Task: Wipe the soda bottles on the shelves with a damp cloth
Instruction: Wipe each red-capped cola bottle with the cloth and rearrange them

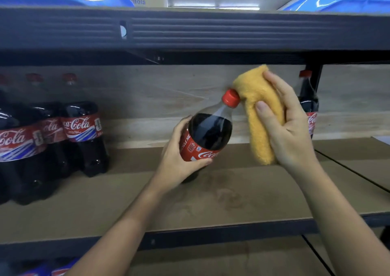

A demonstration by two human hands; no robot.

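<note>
Beside right grip [282, 115], cloth-touched bottle cap [231, 98].

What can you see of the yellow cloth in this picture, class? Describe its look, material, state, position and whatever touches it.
The yellow cloth looks soft and nubbly, like terry or microfibre, folded into a thick pad that hangs lengthwise. The right hand holds it, thumb across its front and fingers behind. Its upper left edge meets the red cap of the tilted soda bottle held by the left hand. It hangs above the brown shelf board. Whether it is damp cannot be told.
</note>
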